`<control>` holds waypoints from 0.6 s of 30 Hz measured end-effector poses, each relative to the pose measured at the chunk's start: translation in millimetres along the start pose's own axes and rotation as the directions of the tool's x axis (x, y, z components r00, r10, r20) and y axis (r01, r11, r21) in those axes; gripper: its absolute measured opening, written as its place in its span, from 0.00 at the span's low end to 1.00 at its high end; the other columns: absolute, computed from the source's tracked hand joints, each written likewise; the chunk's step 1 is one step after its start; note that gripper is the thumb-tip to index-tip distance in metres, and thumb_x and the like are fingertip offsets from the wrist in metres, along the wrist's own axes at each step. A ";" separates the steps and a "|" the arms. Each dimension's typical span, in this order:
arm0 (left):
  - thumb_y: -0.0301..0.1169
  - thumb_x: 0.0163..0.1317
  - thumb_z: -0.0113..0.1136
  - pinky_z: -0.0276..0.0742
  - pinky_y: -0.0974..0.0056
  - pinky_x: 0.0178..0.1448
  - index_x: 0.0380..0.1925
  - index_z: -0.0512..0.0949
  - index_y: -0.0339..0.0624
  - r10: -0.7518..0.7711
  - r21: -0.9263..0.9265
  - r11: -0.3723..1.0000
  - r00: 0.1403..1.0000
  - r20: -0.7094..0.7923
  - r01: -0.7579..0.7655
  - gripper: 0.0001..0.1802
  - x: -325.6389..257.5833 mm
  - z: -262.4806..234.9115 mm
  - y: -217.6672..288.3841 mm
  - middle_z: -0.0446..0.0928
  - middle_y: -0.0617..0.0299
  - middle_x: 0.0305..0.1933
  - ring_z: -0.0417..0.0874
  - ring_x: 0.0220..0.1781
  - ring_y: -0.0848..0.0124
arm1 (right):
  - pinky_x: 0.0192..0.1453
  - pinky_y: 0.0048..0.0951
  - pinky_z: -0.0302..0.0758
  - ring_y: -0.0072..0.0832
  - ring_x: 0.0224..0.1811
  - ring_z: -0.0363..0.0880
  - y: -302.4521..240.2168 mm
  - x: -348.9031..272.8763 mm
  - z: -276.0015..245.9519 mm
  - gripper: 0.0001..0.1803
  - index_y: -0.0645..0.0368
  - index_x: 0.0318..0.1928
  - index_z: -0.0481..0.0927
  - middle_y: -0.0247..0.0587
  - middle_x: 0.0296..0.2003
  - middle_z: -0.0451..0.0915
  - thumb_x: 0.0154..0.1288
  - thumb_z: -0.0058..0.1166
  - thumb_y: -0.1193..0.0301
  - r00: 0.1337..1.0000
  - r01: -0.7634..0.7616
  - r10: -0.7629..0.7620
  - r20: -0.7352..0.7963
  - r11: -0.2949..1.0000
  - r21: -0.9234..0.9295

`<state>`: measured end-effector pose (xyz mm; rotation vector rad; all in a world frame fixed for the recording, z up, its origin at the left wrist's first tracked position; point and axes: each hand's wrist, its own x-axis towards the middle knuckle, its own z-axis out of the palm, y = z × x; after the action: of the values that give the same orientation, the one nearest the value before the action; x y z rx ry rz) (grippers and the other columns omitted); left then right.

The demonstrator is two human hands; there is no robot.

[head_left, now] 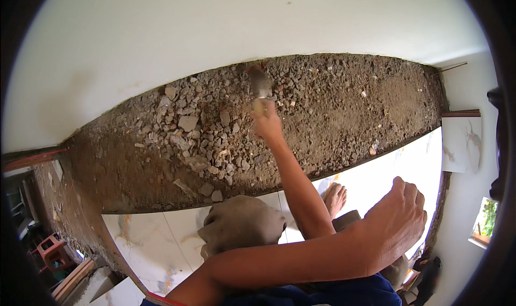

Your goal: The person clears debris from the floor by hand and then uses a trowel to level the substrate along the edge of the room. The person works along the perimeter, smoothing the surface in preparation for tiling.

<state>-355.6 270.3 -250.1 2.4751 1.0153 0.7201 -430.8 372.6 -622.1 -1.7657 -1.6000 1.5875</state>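
My right hand [267, 122] is closed round the pale yellowish handle of a trowel [260, 85]. Its metal blade is smeared by motion and points away from me, low over the rubble close to the white wall. Loose grey stones [188, 123] lie in a heap to the left of that hand. My left forearm crosses in front of me to the right, over the right arm. At its end my left hand [398, 214] is curled in a loose fist above my right leg, with its palm hidden; no object shows in it.
Bare soil and gravel [355, 107] run along the white wall [258, 21]. Marble-look tiles [145, 236] border the dirt on my side, with my bare foot [336, 198] on them. A tile piece [462, 144] leans at the right. A reddish plastic stool [54, 252] stands at the left.
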 end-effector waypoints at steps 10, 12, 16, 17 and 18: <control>0.38 0.71 0.58 0.73 0.57 0.52 0.38 0.87 0.39 0.033 -0.086 0.996 0.998 -0.059 -0.038 0.15 6.9 10.8 5.8 0.81 0.61 0.40 0.79 0.46 0.66 | 0.23 0.31 0.77 0.29 0.28 0.76 -68.3 34.8 -47.8 0.35 0.58 0.75 0.50 0.53 0.49 0.73 0.78 0.54 0.70 0.977 -0.147 0.210 -0.025 0.759 0.634; 0.37 0.71 0.58 0.73 0.57 0.52 0.38 0.87 0.40 0.057 -0.030 0.998 0.997 0.042 -0.056 0.14 11.9 14.5 4.2 0.81 0.61 0.39 0.79 0.46 0.66 | 0.22 0.30 0.76 0.28 0.28 0.76 -54.0 15.6 -47.1 0.34 0.58 0.75 0.50 0.53 0.48 0.73 0.79 0.53 0.70 0.982 -0.184 0.179 0.062 0.816 0.548; 0.37 0.71 0.58 0.72 0.58 0.53 0.38 0.86 0.40 0.067 -0.056 0.996 0.998 -0.014 -0.068 0.13 12.8 15.8 1.4 0.81 0.62 0.40 0.79 0.47 0.67 | 0.22 0.29 0.72 0.28 0.28 0.75 -52.8 8.5 -74.5 0.32 0.54 0.74 0.50 0.51 0.47 0.73 0.79 0.51 0.70 0.978 -0.036 0.160 -0.136 0.764 0.644; 0.37 0.71 0.58 0.72 0.59 0.53 0.39 0.86 0.40 0.070 -0.049 0.996 0.997 -0.021 -0.071 0.13 12.0 15.3 2.0 0.80 0.63 0.40 0.79 0.46 0.68 | 0.22 0.29 0.72 0.27 0.28 0.75 -59.4 10.7 -79.5 0.32 0.54 0.74 0.50 0.51 0.47 0.73 0.79 0.51 0.70 0.953 0.060 0.163 -0.257 0.727 0.685; 0.37 0.71 0.58 0.72 0.59 0.53 0.39 0.86 0.40 0.074 -0.047 0.996 0.997 -0.031 -0.075 0.13 11.3 15.0 3.3 0.80 0.63 0.40 0.79 0.46 0.68 | 0.23 0.30 0.74 0.27 0.28 0.75 -68.8 14.1 -79.4 0.33 0.53 0.74 0.49 0.51 0.47 0.74 0.79 0.53 0.68 0.933 0.070 0.229 -0.276 0.639 0.766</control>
<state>-338.2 274.2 -256.9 2.4790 0.9085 0.7961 -404.4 443.0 -547.4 -1.4940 -0.5112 1.5291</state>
